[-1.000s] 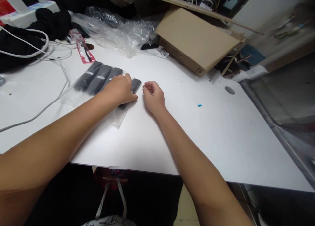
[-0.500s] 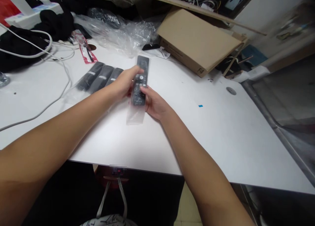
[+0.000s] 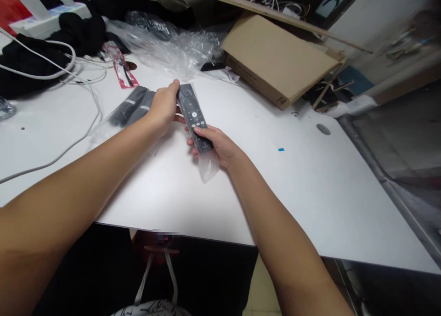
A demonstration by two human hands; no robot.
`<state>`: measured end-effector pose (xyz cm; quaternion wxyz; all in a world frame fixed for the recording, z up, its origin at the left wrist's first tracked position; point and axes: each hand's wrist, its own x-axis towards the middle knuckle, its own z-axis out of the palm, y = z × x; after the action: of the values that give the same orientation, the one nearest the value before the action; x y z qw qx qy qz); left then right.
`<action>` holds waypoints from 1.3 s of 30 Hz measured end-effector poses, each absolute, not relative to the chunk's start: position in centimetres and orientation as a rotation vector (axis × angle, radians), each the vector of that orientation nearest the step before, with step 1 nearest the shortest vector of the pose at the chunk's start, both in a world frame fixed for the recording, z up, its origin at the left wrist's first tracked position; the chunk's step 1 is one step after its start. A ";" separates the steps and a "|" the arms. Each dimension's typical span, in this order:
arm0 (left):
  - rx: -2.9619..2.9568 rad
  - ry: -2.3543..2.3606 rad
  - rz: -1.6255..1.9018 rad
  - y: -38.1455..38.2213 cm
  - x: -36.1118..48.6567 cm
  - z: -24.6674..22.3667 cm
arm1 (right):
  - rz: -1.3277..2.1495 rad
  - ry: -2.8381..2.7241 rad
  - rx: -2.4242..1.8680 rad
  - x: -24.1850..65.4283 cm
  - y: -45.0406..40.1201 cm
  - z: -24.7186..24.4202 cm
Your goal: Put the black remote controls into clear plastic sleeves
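A dark remote control in a clear plastic sleeve tilts above the white table, its top end leaning left. My right hand is closed around its lower part, thumb on the face by the pale buttons and fingertips showing at the left edge. The loose end of the sleeve hangs below. My left hand is at the remote's upper left edge, thumb raised off the face and fingers apart; some fingertips are partly hidden. Beyond my left wrist lie more wrapped dark remotes, partly covered by that hand.
A cardboard box stands at the back right of the table. Crumpled clear plastic lies along the back. A red packet, white cables and black cloth are at the left. A small blue piece lies at the right.
The remote has turned, its top end swinging left and its lower end right. My left thumb has come off its face to the edge. My right hand keeps its hold.
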<state>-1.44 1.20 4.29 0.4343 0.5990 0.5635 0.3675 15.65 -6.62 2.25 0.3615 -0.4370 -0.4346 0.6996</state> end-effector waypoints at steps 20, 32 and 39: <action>1.155 1.087 1.187 2.0 -1.2 3.5 | 1.963 -1.097 -0.975 16.3 -6.5 1.8; 1.192 0.990 1.317 1.8 -1.2 3.8 | 2.054 -1.165 -0.928 16.9 -6.4 1.9; 1.388 1.114 1.387 1.7 -1.7 4.2 | 2.071 -1.177 -0.955 17.0 -6.4 2.1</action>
<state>-1.70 1.75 4.19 0.4284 0.5558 0.4463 0.5554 17.01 -6.41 2.11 0.2838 -0.3569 -0.4399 0.7737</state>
